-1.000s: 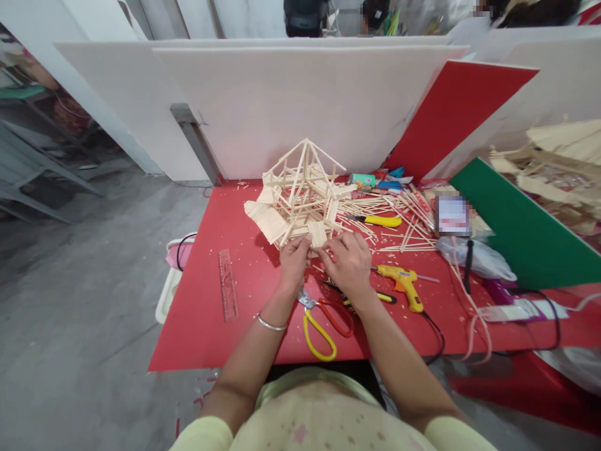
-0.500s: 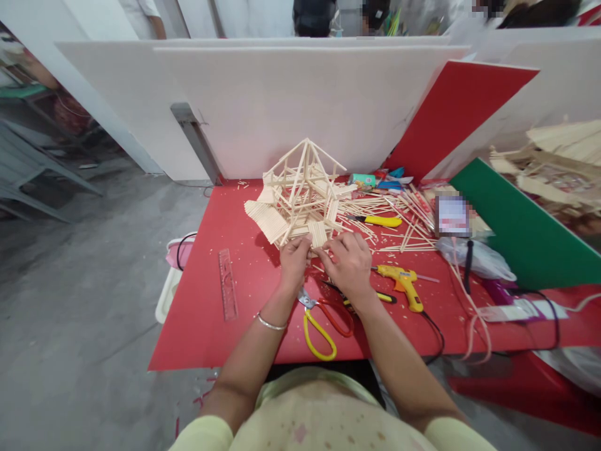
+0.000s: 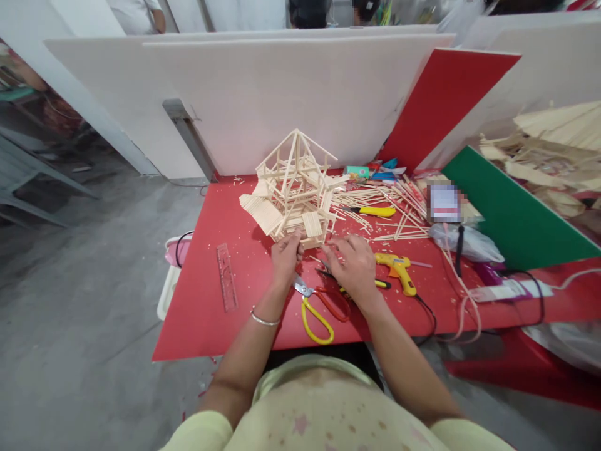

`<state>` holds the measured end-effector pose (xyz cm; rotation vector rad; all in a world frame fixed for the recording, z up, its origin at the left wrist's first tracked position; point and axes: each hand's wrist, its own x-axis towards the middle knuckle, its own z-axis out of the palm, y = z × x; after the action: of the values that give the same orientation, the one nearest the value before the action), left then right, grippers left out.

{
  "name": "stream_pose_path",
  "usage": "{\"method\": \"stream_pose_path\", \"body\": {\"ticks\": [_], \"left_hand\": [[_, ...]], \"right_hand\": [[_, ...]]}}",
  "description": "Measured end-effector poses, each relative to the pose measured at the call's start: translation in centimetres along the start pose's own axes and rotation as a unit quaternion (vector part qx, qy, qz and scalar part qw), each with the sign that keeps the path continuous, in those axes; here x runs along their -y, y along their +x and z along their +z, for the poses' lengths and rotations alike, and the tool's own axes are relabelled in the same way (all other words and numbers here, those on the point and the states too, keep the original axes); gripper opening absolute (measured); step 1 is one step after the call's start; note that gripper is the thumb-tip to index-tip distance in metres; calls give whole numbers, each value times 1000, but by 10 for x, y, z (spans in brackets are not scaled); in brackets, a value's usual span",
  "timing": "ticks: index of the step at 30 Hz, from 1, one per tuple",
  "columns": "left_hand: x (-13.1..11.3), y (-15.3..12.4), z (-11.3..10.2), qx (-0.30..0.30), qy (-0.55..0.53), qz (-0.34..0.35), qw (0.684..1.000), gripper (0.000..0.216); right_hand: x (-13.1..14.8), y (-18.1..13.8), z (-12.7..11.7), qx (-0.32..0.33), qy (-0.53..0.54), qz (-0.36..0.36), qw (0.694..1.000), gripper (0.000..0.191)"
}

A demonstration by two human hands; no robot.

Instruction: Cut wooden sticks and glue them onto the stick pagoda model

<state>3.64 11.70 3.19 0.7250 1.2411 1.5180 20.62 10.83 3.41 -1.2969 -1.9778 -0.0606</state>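
A pavilion-like model of thin wooden sticks (image 3: 295, 188) stands on the red tabletop (image 3: 188, 326), its pointed roof frame bare and slatted panels around its lower part. My left hand (image 3: 285, 258) is closed in a pinch at the model's front edge; whatever it pinches is hidden. Just right of the front corner, my right hand (image 3: 354, 266) has thumb and forefinger brought together, with anything between them too small to make out. Scissors (image 3: 317, 307) with one red and one yellow handle lie between my forearms. A yellow-and-black tool (image 3: 382, 284) is partly covered by my right hand.
A yellow glue gun (image 3: 398, 270) lies to the right, near a yellow-handled knife (image 3: 378, 211) and loose sticks (image 3: 399, 230). A clear ruler (image 3: 227, 277) lies left. White boards (image 3: 282, 100) stand behind; a green board (image 3: 521, 219) leans at right, beside cables and a plastic bag (image 3: 467, 243).
My hands have moved apart slightly at the model's front edge, my right hand shifting away from the small slatted panel. The whole view has shifted a little.
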Motion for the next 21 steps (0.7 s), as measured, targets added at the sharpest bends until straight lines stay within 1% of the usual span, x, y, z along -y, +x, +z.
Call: {"method": "stream_pose_path", "body": {"ticks": [2,5,8,12,16,21], "left_hand": [[7,-5,-11,-6,8,-3,1000,41],[26,-9,-28,-23,10,2,1000,40],[42,-11,-38,-6,25,26,999,38],[49,-16,-36,30,64,42,997,36],[48,-22,-29,51,101,50,992,37],[40,-27,-24,55,144,75,985,41]], "right_hand": [[-2,-15,-2,-4,16,20,1000,22],[-1,-40,-1,4,34,36,999,20],[1,-59,6,23,36,36,998,20],[6,-69,13,37,33,23,999,20],[12,-62,10,28,41,8,999,19],[23,-53,6,17,64,-10,998,21]]}}
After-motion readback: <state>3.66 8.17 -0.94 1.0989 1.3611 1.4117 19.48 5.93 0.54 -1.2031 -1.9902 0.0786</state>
